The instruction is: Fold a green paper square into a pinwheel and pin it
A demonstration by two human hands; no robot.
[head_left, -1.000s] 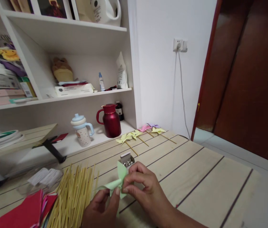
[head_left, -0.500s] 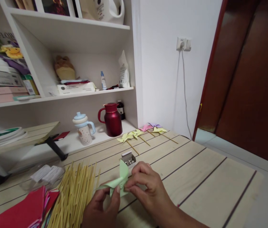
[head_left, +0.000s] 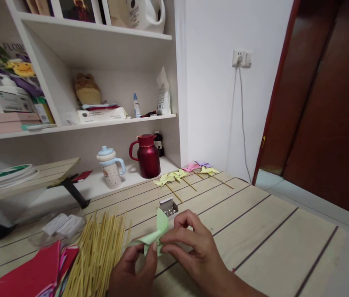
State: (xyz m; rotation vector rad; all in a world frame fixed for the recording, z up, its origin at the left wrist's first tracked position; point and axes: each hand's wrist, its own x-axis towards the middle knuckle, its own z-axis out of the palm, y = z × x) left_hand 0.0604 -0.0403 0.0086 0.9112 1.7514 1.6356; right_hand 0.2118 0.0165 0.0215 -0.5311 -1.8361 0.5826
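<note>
A light green paper pinwheel (head_left: pixel 162 222) is held low over the table, its blades folded toward the middle. My left hand (head_left: pixel 137 264) pinches it from below and the left, the thumb near its centre. My right hand (head_left: pixel 193 249) is closed at the right side of the centre, thumb and forefinger at the folded paper; whether something small sits between those fingertips I cannot make out. Just behind stands a small open box (head_left: pixel 168 206) of shiny metal pins. To the left of my left hand lies a heap of thin wooden sticks (head_left: pixel 100 251).
Finished pinwheels on sticks (head_left: pixel 179 175) lie at the table's back edge. Red paper sheets (head_left: pixel 28 272) and a clear plastic bag (head_left: pixel 61 227) are at the left. Behind, a shelf holds a red jug (head_left: pixel 148 159) and a light cup (head_left: pixel 111 173).
My right hand's fingertips have shifted slightly at the pinwheel's centre, the forefinger now stretched further over it. The whole view has moved a little; the left hand keeps its hold.
</note>
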